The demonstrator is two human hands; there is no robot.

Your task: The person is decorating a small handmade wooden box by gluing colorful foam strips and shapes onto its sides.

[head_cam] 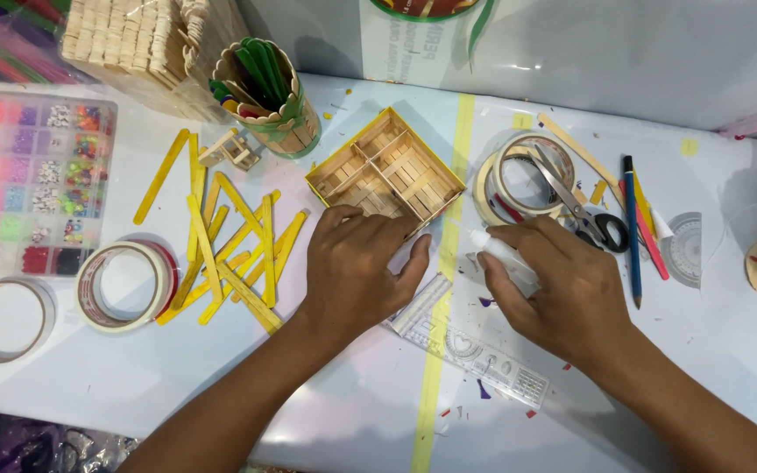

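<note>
My left hand [357, 263] lies flat, fingers spread a bit, on the near corner of the square tray built from pale wooden craft sticks with yellow-painted edges [387, 171], pinning it to the white surface [335, 394] just ahead of me. My right hand [562, 285] is wrapped round a small white glue bottle [503, 254], nozzle aimed left toward the tray's near-right side w/o touching it yet, as far as I can tell.

Progress, as I judge it: the box is mostly built. Floor is laid in stick panels, four walls are up, and a cross divider splits the inside into four compartments. Yellow trim seems to run along the walls (the part under my palm is hidden, so can't vouch for that corner).

What's left looks like more gluing and trim: a loose pile of yellow-painted craft sticks [221, 250] lies unused to the left of the tray, approx. beside my left wrist. A clear plastic stencil ruler [475, 346] lies between my forearms, and scissors with black handles [584, 215] rest on a tape roll [519, 180] beyond my right hand.
</note>
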